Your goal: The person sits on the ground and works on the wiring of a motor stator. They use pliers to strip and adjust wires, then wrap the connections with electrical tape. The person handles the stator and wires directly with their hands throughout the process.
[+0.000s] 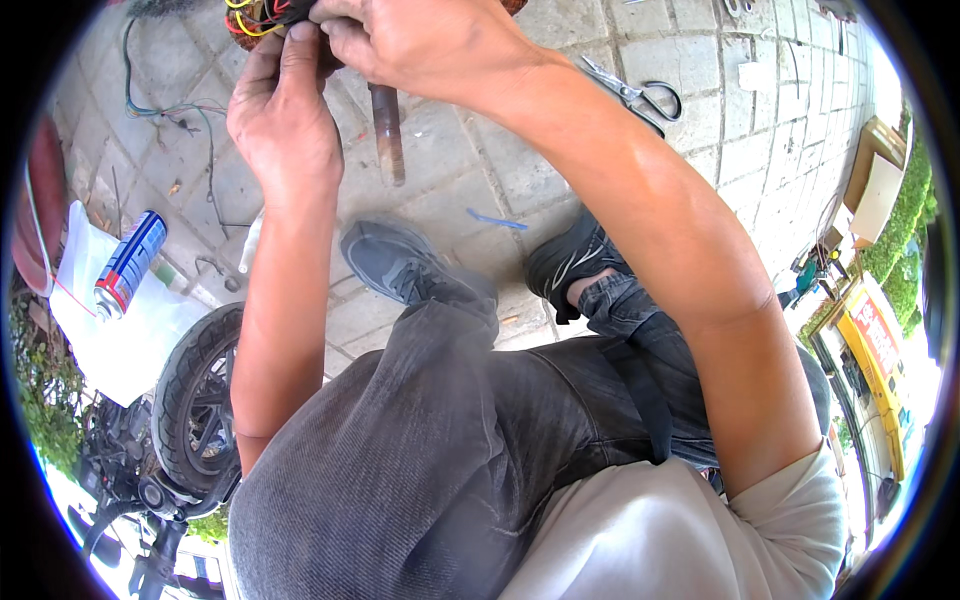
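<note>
At the top edge, my left hand [290, 135] and my right hand [410, 45] meet with fingers closed in a pinch. Between them is a bundle of thin yellow and red wires [248, 22] running into a black part [292, 10]. The wires lie against a copper-wound coil [243, 40], mostly cut off by the frame and covered by my hands. Below my fingers a rusty brown metal shaft [387, 135] points down toward my feet. What exactly lies between the fingertips is partly hidden.
Black-handled scissors [635, 95] rest on the paving to the right. On the left are a loose wire harness [150, 108], a blue spray can [132, 262] on a white plastic bag [125, 350], and a tyred wheel [180, 400]. A blue strip [497, 219] lies near my shoes [400, 265].
</note>
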Demonstrator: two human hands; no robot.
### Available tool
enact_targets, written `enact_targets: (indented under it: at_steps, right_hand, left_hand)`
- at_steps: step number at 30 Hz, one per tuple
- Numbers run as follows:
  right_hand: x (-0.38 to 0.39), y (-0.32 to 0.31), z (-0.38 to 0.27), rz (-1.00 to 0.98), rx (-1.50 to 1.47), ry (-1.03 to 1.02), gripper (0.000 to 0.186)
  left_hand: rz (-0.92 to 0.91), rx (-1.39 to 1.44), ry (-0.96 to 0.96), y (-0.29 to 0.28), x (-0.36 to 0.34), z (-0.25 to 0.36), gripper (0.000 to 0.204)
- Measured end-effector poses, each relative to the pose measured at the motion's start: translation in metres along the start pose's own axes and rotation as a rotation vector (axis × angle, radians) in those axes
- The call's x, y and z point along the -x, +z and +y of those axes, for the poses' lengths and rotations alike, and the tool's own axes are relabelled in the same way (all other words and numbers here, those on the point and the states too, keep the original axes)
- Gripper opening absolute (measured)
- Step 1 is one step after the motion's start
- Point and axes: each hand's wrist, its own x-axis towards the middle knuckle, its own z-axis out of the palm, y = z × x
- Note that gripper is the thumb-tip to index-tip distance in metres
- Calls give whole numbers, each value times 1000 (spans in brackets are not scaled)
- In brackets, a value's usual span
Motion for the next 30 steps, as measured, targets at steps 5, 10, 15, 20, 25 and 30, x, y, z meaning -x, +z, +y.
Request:
enact_targets:
  at_steps: [5, 10, 15, 20, 25, 30]
  right_hand:
    - [-2, -7, -6, -21, -165, 171, 24]
    - [0, -12, -6, -15, -208, 127, 30]
    - [-2, -9, -5, -79, -164, 109, 25]
    - [-5, -13, -7, -113, -147, 129, 21]
    - [0, -7, -6, 15, -124, 39, 19]
    - [1, -6, -8, -20, -139, -4, 18]
  left_hand:
    - [-12, 152, 13, -10, -5, -15, 23]
    - [-104, 121, 97, -9, -4, -16, 24]
    - [-44, -89, 187, -8, 0, -12, 22]
    - [28, -198, 189, 3, 9, 4, 18]
    - [32, -218, 209, -8, 3, -3, 21]
    - [6, 5, 103, -13, -1, -4, 26]
